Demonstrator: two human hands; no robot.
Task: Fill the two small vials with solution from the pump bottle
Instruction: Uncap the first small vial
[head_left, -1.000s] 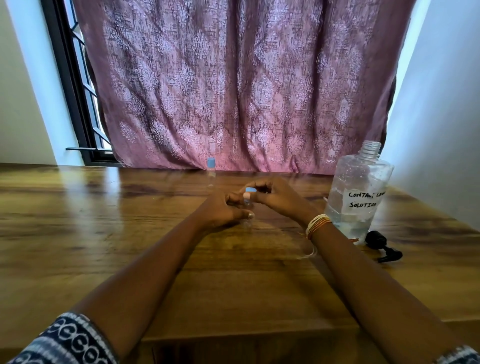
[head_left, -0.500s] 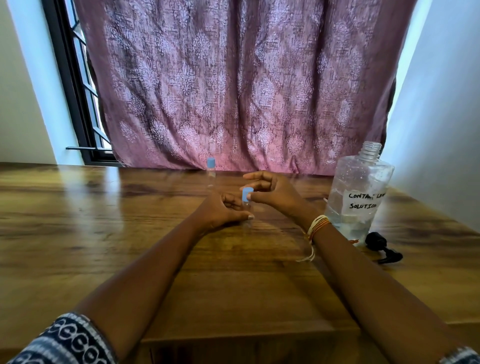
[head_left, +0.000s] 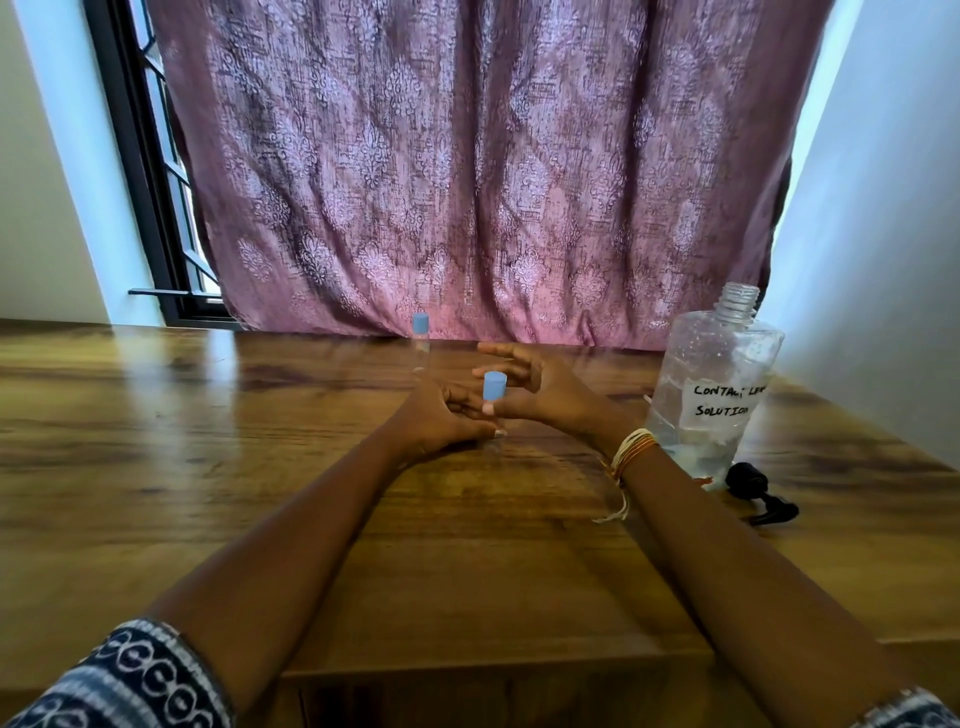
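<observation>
My left hand grips a small clear vial standing on the table's middle; most of its body is hidden by my fingers. Its blue cap stands upright just above those fingers. My right hand pinches the cap from the right, its other fingers spread. A second small vial with a blue cap stands alone farther back, near the curtain. The clear bottle, hand-labelled contact lens solution, stands uncapped at the right, partly full. Its black pump head lies on the table beside its base.
The wooden table stretches wide to the left, and its front edge is close to me. A purple patterned curtain hangs along the far edge. A white wall runs close behind the bottle on the right.
My right fingers have spread and drawn back from the cap, so the blue cap shows fully now. My left hand, the far vial and the bottle have stayed in place.
</observation>
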